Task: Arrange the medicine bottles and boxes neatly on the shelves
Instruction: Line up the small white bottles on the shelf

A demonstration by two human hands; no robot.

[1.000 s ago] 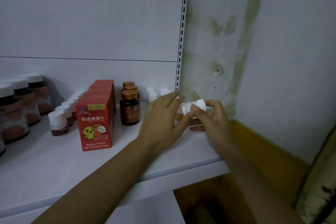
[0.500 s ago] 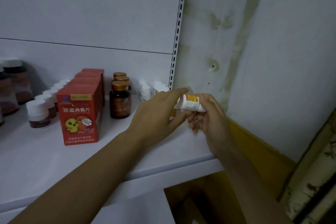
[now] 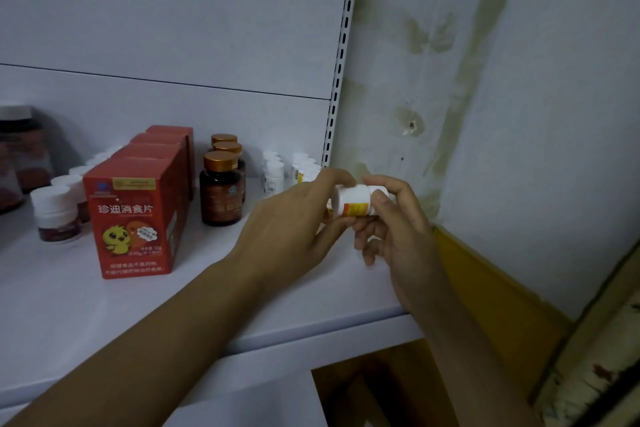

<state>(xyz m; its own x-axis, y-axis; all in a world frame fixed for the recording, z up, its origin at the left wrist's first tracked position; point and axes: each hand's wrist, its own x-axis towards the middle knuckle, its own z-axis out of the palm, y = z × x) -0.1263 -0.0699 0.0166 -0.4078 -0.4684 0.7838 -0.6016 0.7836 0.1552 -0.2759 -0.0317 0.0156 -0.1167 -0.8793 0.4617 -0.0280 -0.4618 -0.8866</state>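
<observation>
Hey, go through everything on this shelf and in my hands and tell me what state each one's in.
white bottle, on its side above the shelf, held between both hands.
left hand, pinching the white bottle.
right hand, gripping the white bottle.
red boxes, closed, upright, lined front to back.
brown bottles, capped, upright, in a line.
jars, capped, upright.
small bottles, capped, upright, in rows.

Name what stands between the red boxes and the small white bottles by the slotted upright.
A row of three brown gold-capped bottles, per the head view.
</observation>
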